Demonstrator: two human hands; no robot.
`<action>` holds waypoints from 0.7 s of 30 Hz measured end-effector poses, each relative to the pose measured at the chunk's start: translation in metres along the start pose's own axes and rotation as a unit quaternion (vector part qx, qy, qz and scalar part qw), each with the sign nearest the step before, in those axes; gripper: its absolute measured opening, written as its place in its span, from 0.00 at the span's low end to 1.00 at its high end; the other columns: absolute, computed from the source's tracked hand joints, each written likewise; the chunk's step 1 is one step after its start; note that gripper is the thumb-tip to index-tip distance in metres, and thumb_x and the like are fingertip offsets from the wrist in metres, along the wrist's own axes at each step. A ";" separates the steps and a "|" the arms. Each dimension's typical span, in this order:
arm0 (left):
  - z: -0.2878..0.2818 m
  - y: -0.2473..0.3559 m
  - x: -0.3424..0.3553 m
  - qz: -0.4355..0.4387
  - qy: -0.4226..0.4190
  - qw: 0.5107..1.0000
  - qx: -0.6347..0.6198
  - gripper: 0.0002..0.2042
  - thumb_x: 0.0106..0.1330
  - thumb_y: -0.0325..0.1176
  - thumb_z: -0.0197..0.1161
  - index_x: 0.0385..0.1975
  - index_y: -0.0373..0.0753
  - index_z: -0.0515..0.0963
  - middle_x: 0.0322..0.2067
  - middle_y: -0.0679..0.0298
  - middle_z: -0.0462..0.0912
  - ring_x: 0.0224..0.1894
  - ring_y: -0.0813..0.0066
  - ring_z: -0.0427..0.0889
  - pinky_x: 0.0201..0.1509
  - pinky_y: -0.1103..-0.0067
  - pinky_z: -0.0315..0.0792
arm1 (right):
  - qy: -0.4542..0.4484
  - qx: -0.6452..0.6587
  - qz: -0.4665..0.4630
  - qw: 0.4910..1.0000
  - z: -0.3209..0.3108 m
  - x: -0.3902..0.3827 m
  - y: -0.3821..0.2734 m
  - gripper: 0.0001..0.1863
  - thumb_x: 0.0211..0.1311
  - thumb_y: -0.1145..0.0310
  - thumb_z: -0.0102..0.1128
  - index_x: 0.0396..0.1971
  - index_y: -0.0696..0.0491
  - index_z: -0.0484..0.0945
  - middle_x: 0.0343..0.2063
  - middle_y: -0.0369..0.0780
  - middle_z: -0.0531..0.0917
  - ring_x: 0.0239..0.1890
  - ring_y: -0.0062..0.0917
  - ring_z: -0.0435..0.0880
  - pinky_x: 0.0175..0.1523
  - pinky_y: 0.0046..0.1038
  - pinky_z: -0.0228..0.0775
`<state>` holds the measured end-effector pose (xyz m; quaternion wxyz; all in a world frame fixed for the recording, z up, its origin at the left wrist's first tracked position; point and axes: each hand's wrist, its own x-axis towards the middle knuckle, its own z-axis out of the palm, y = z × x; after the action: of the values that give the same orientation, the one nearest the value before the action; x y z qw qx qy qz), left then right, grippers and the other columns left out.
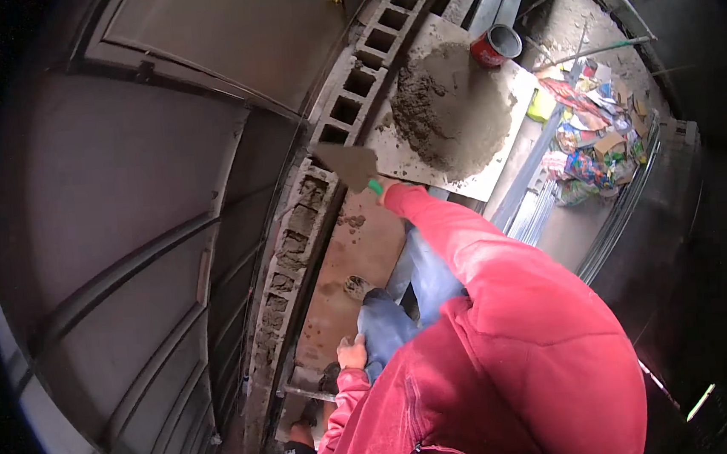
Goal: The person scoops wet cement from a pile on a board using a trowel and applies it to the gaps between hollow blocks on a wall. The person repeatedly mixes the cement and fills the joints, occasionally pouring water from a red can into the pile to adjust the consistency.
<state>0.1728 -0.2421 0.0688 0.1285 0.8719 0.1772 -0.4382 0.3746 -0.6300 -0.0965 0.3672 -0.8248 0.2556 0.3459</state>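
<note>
**Masonry station: trowel at block course**

Grey hollow concrete blocks run far to near along a dark metal door at left. Right hand, mostly hidden by a red sleeve, is clamped on the green handle of a mortar-coated steel trowel, blade over the blocks. Left hand rests near, on the knee, fingers together, holding nothing. Grey mortar heap lies on a pale board beyond; red tin can stands far right.
</note>
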 end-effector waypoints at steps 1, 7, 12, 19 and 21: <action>-0.003 0.025 0.001 0.033 0.001 0.999 0.005 0.30 0.56 0.52 0.58 0.51 0.34 0.72 0.45 0.44 0.77 0.51 0.50 0.74 0.56 0.67 0.66 | -0.001 0.035 0.040 0.999 -0.010 0.005 0.013 0.20 0.49 0.57 0.63 0.42 0.50 0.75 0.33 0.41 0.81 0.29 0.30 0.79 0.30 0.35 0.70; 0.015 0.247 -0.023 0.319 -0.103 0.939 -0.072 0.27 0.52 0.48 0.63 0.50 0.39 0.74 0.47 0.53 0.77 0.51 0.55 0.73 0.56 0.69 0.66 | -0.084 0.353 0.373 0.854 0.008 0.049 0.202 0.17 0.50 0.59 0.64 0.37 0.52 0.75 0.28 0.39 0.80 0.22 0.31 0.79 0.24 0.37 0.69; 0.114 0.324 -0.012 0.394 -0.143 0.897 0.139 0.27 0.47 0.48 0.65 0.51 0.50 0.74 0.60 0.61 0.65 0.64 0.58 0.59 0.60 0.49 0.54 | 0.100 0.083 0.385 0.914 0.095 0.033 0.322 0.27 0.53 0.48 0.56 0.45 0.53 0.74 0.36 0.47 0.81 0.39 0.41 0.81 0.43 0.35 0.72; 0.179 0.294 0.023 0.472 -0.090 0.875 0.062 0.18 0.58 0.44 0.53 0.47 0.49 0.74 0.60 0.65 0.64 0.65 0.63 0.59 0.59 0.50 0.54 | 0.180 0.129 0.261 0.940 0.168 0.130 0.371 0.17 0.62 0.53 0.47 0.40 0.49 0.77 0.43 0.49 0.79 0.44 0.45 0.78 0.47 0.42 0.69; 0.175 0.296 0.027 0.476 -0.118 0.870 0.061 0.18 0.58 0.44 0.53 0.48 0.49 0.74 0.60 0.64 0.64 0.65 0.62 0.59 0.59 0.50 0.54 | 0.285 0.196 0.201 0.917 0.150 0.213 0.349 0.15 0.61 0.56 0.47 0.40 0.47 0.78 0.40 0.46 0.80 0.41 0.42 0.79 0.45 0.41 0.71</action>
<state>0.1866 -0.5706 -0.0348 0.2876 0.7987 -0.3024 -0.4334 0.2154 -0.7578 -0.4818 0.3555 -0.7314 0.5723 0.1055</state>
